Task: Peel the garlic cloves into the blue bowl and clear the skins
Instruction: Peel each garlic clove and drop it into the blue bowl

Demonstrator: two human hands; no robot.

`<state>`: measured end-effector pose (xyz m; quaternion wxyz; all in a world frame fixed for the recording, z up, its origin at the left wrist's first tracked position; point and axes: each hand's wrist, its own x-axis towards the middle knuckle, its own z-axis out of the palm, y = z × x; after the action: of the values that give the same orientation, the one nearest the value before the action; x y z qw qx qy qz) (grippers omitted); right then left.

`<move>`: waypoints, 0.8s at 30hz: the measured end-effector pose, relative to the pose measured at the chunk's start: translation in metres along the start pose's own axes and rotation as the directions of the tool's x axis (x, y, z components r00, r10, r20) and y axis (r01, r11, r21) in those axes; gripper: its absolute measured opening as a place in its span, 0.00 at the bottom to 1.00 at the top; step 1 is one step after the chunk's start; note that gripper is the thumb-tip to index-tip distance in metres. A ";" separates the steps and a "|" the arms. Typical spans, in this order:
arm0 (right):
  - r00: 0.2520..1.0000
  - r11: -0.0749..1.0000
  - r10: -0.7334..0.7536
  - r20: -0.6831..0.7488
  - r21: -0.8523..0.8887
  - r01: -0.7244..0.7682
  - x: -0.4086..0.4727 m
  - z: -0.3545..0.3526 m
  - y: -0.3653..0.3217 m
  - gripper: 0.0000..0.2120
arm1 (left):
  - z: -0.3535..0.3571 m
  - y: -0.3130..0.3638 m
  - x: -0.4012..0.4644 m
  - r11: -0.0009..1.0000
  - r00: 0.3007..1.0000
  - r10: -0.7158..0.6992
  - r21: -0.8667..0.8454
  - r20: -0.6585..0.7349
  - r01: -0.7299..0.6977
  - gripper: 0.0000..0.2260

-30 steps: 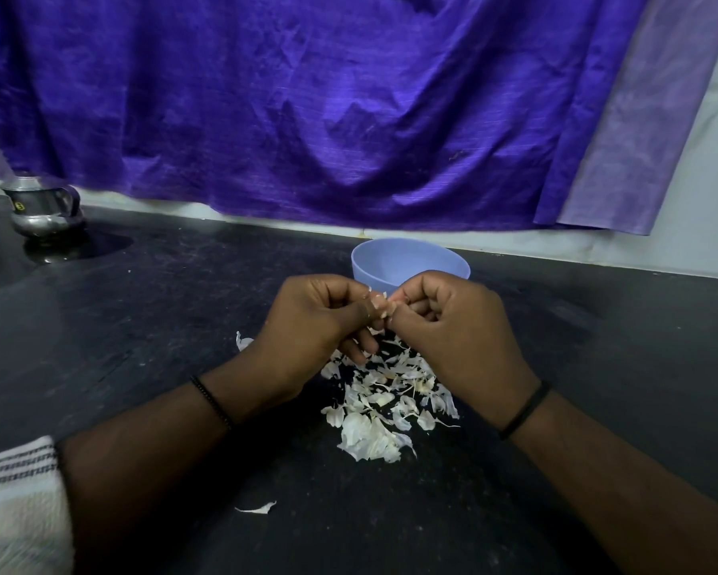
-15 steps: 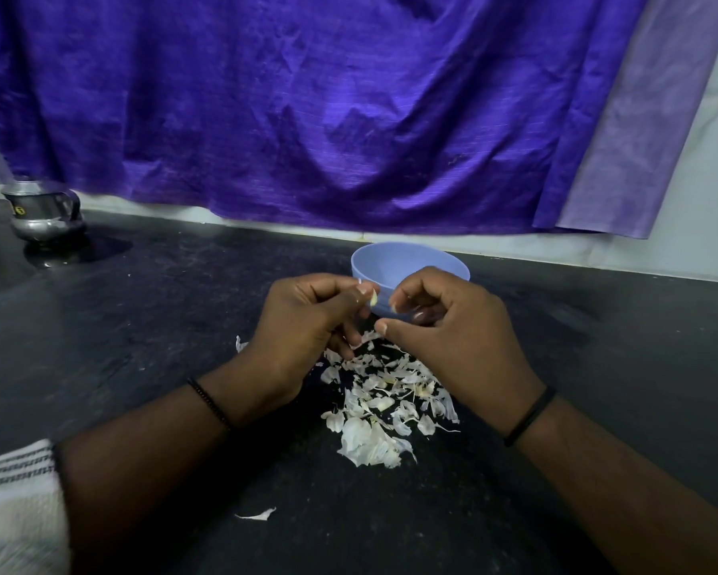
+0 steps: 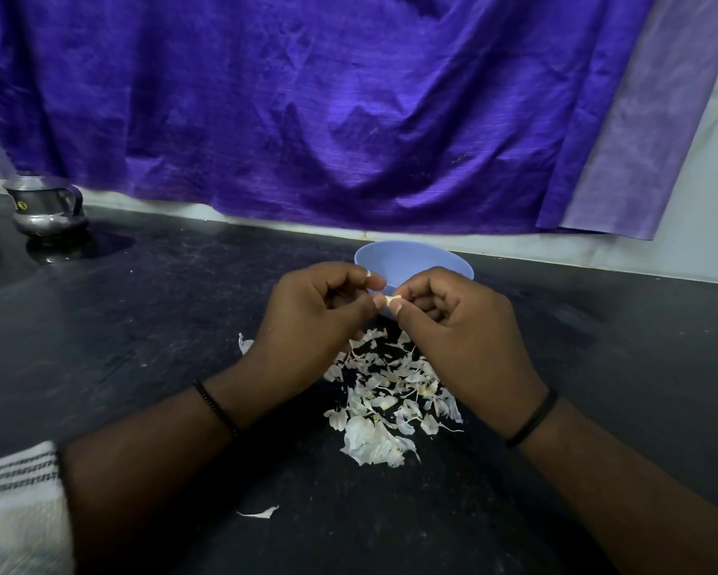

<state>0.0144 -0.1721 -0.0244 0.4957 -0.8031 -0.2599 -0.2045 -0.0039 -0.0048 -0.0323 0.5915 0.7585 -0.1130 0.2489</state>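
Note:
A small pale garlic clove (image 3: 390,301) sits between the fingertips of both hands, just in front of the blue bowl (image 3: 415,259). My left hand (image 3: 315,321) pinches it from the left with thumb and forefinger. My right hand (image 3: 456,329) pinches it from the right, its other fingers curled. Below the hands a heap of white garlic skins (image 3: 384,402) lies on the black counter (image 3: 162,325). The bowl's inside is mostly hidden behind my hands.
A single loose skin (image 3: 259,512) lies nearer to me on the counter. A steel pot (image 3: 46,205) stands at the far left. A purple cloth (image 3: 307,110) hangs over the back wall. A striped white towel (image 3: 17,504) shows at the lower left.
My hands parted briefly with the clove in the left fingertips, then came together again. Both now pinch the clove a little higher, closer to the bowl.

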 end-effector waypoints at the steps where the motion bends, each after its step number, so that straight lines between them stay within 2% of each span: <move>1: 1.000 0.999 0.023 0.018 0.027 -0.023 0.000 0.000 0.000 0.02 | -0.001 0.001 0.001 0.998 0.999 0.042 0.035 0.012 -0.043 0.06; 7: 0.969 0.967 0.124 0.216 0.194 -0.167 0.004 -0.004 -0.001 0.02 | -0.011 0.004 0.008 0.973 0.977 0.138 0.159 0.165 -0.165 0.08; 9: 0.948 0.956 0.129 0.290 0.219 -0.197 0.005 -0.006 0.000 0.02 | -0.016 0.005 0.010 0.948 0.958 0.168 0.228 0.233 -0.222 0.10; 12: 0.923 0.944 0.109 0.369 0.252 -0.212 0.006 -0.008 0.000 0.02 | -0.021 0.007 0.013 0.940 0.939 0.154 0.246 0.306 -0.235 0.10; 19: 0.886 0.890 0.097 0.454 0.360 -0.282 0.007 -0.011 -0.003 0.03 | -0.023 0.011 0.011 0.926 0.913 0.220 0.221 0.344 -0.306 0.08; 24: 0.834 0.780 0.125 0.537 0.466 -0.417 0.008 -0.015 -0.004 0.03 | -0.022 0.012 0.012 0.873 0.867 0.349 0.212 0.354 -0.438 0.05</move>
<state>0.0173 -0.1825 -0.0103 0.6556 -0.6737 -0.2999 0.1626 -0.0049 0.0145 -0.0119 0.3869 0.8252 -0.3197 0.2590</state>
